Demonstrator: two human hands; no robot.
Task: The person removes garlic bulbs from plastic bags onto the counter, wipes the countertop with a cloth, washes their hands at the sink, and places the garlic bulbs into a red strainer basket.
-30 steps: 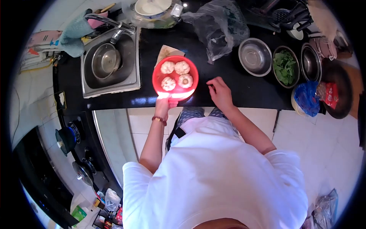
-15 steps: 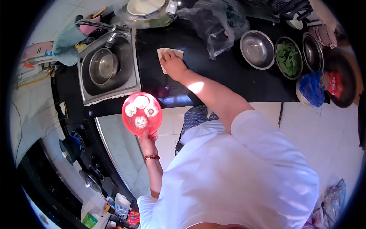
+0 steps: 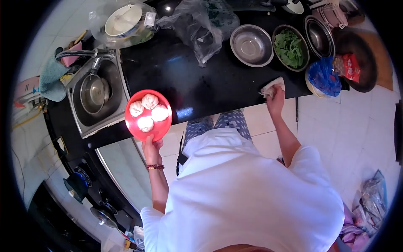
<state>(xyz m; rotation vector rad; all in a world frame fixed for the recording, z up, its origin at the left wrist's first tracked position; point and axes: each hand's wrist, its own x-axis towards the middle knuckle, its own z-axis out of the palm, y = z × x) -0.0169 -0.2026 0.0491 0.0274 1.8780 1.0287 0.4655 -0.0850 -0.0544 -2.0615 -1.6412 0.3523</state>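
My left hand (image 3: 151, 148) grips the near rim of a red plastic basket (image 3: 132, 122), held up by the counter's front edge just right of the sink. Several garlic bulbs (image 3: 145, 123) lie in the basket, partly washed out by bright light. My right hand (image 3: 275, 101) is closed on a pale cloth (image 3: 273, 86) at the counter's front edge, below the bowl of green leaves (image 3: 289, 48). Part of the cloth is bunched up and hides the fingertips.
A metal sink (image 3: 77, 110) with a steel pot (image 3: 92, 94) in it is at left. A clear plastic bag (image 3: 196, 30) and a steel bowl (image 3: 252, 45) stand on the black counter (image 3: 168, 63). A blue bag (image 3: 324, 77) and a dark wok (image 3: 362, 63) are at right.
My right hand has moved the cloth from the back middle of the counter to its front edge at right. The view has shifted; my left hand still holds the basket.
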